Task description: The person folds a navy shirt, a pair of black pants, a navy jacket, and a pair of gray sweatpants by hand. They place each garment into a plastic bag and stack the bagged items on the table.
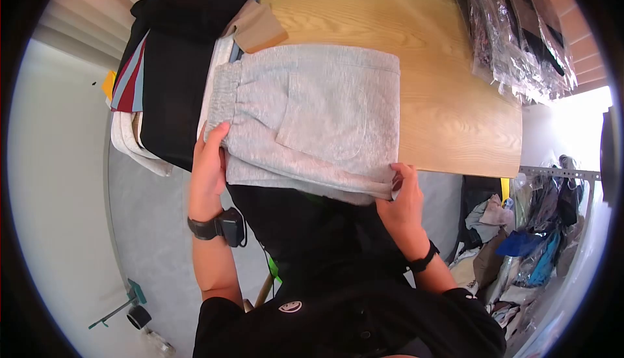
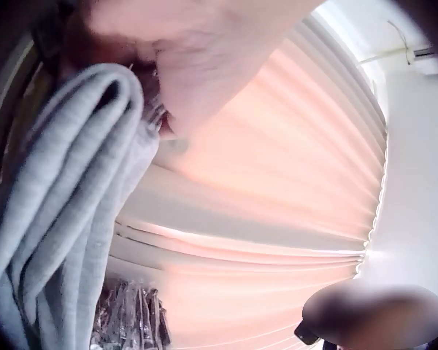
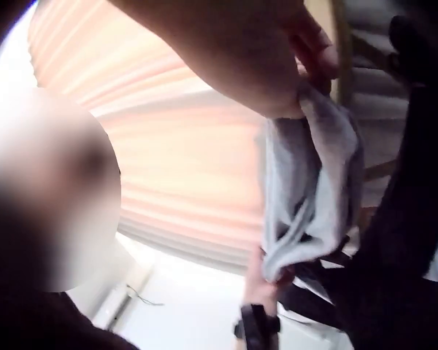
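A folded light grey garment (image 1: 325,111) with a gathered elastic waistband and a patch pocket lies at the table's near edge. My left hand (image 1: 209,163) grips its waistband end, thumb on top and fingers beneath. At the opposite near corner my right hand (image 1: 403,195) pinches the folded edge between thumb and fingers. In the left wrist view the garment's layered folds (image 2: 73,182) hang beside the left hand (image 2: 197,58). The right wrist view shows the cloth (image 3: 306,189) stretching from the right hand (image 3: 314,55) to the left hand (image 3: 257,284).
Black clothing (image 1: 179,65) and a brown cardboard piece (image 1: 260,27) lie on the left of the wooden table (image 1: 455,117). Plastic-wrapped packages (image 1: 513,33) sit at the back right. More bagged clothes (image 1: 536,247) fill a rack at the right, and a striped cloth (image 1: 132,78) is at far left.
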Tool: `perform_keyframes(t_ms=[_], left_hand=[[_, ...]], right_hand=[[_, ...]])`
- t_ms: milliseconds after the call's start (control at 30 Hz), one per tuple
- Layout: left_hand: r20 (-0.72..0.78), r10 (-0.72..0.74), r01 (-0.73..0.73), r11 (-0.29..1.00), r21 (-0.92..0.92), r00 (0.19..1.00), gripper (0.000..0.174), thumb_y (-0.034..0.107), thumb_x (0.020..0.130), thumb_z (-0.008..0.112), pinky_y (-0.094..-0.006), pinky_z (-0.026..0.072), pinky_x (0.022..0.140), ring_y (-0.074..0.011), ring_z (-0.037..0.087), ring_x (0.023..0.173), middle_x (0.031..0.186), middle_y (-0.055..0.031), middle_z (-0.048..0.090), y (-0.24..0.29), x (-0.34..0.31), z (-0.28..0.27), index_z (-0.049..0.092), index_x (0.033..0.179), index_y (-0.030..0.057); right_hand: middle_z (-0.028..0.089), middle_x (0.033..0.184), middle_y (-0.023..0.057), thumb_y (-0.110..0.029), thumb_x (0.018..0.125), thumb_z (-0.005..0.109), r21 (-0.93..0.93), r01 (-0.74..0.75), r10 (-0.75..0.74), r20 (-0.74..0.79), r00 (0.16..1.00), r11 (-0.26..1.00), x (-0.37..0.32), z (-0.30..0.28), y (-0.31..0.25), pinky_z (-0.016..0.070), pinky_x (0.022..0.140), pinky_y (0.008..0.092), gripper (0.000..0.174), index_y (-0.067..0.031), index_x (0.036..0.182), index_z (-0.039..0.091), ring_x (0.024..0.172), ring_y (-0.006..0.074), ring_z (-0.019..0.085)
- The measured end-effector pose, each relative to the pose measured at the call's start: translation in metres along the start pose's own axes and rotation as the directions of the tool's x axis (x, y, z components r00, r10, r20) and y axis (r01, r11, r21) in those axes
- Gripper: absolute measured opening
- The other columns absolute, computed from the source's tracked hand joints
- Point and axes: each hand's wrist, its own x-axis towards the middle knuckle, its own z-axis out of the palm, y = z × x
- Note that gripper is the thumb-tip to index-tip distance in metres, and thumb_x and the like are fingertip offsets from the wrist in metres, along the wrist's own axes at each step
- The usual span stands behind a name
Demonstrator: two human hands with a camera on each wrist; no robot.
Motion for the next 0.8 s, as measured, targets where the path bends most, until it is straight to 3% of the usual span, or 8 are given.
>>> perform_keyframes(t_ms=[100,167,233,300,500,600,733,800], left_hand=[[-0.058,-0.037,0.03,0.993,-0.114,0.998,0.046,0.026,0.09,0.054,-0.0376,0.0397,0.099,-0.0243,0.051,0.117,0.126,-0.0119,0.054,0.003,-0.002,0.009,0.046,0.127,0.0004],[-0.066,-0.064,0.049,0.978,-0.203,0.996,0.043,0.022,0.089,0.053,-0.0378,0.0412,0.098,-0.0245,0.053,0.115,0.125,-0.0112,0.054,0.002,-0.004,0.018,0.046,0.126,0.0005],[0.018,0.156,-0.141,0.929,-0.344,0.988,0.049,0.014,0.086,0.053,-0.0384,0.0448,0.094,-0.0234,0.053,0.114,0.125,-0.009,0.054,0.0,-0.005,0.041,0.042,0.132,0.0033],[-0.059,-0.008,-0.021,0.879,-0.476,0.998,0.036,0.008,0.083,0.056,-0.0389,0.0487,0.087,-0.0219,0.057,0.105,0.114,-0.0044,0.056,-0.014,-0.016,0.068,0.051,0.118,0.0075],[0.494,-0.161,0.218,0.974,-0.061,0.855,0.059,0.009,0.088,0.057,-0.047,0.0419,0.099,-0.0298,0.049,0.121,0.133,-0.0164,0.045,-0.043,-0.059,0.089,0.027,0.139,0.0009],[0.563,-0.297,0.343,0.939,0.025,0.771,0.058,0.011,0.09,0.057,-0.0451,0.0448,0.097,-0.0291,0.052,0.117,0.13,-0.0177,0.048,-0.042,-0.063,0.07,0.027,0.138,0.0006],[0.268,-0.136,0.165,0.982,-0.088,0.954,0.051,0.01,0.089,0.061,-0.0388,0.0489,0.09,-0.0261,0.055,0.112,0.123,-0.0163,0.051,-0.041,-0.069,0.062,0.033,0.131,0.0044],[0.257,-0.131,0.156,0.985,-0.08,0.958,0.052,0.007,0.087,0.062,-0.0383,0.0496,0.089,-0.0259,0.056,0.111,0.122,-0.0161,0.051,-0.04,-0.07,0.065,0.032,0.13,0.0049]], right_hand=[[0.055,0.076,0.0111,0.007,0.061,0.062,0.055,-0.147,0.137,0.155,0.978,0.988,0.034,-0.028,-0.016,0.0456,0.058,0.0357,0.042,-0.0054,0.1,0.053,0.063,0.0289,0.054],[0.054,0.068,0.0108,0.006,0.064,0.06,0.044,-0.024,0.024,0.012,1.0,0.999,0.076,-0.039,-0.01,0.0458,0.06,0.0366,0.038,-0.0058,0.099,0.053,0.063,0.0295,0.056],[0.055,0.071,0.0112,0.006,0.066,0.059,-0.227,-0.183,0.146,-0.168,0.975,0.957,0.126,-0.048,-0.012,0.0456,0.06,0.0372,0.035,-0.0058,0.098,0.054,0.066,0.028,0.059],[0.056,0.071,0.0109,0.002,0.07,0.063,-0.29,-0.106,0.043,-0.215,0.976,0.951,0.162,-0.049,0.018,0.0461,0.061,0.0377,0.036,-0.0055,0.104,0.053,0.067,0.0279,0.06],[0.056,0.104,0.0104,-0.008,0.08,0.067,0.06,0.021,-0.005,-0.244,0.97,0.998,0.141,-0.066,0.073,0.0473,0.079,0.0334,0.053,-0.0074,0.127,0.043,0.095,0.023,0.058],[0.052,0.112,0.0102,-0.005,0.081,0.065,0.193,-0.031,0.076,-0.232,0.97,0.981,0.095,-0.069,0.065,0.045,0.084,0.0316,0.053,-0.0047,0.128,0.042,0.104,0.0204,0.053],[0.054,0.105,0.0112,-0.001,0.076,0.068,0.184,-0.085,0.102,-0.09,0.991,0.979,0.039,-0.059,0.037,0.0454,0.077,0.0295,0.048,-0.0011,0.12,0.047,0.093,0.0198,0.054],[0.055,0.096,0.0108,-0.002,0.073,0.072,0.092,0.115,-0.106,-0.098,0.99,0.989,0.023,-0.048,0.013,0.0458,0.07,0.0293,0.042,-0.0012,0.109,0.051,0.083,0.0187,0.054]])
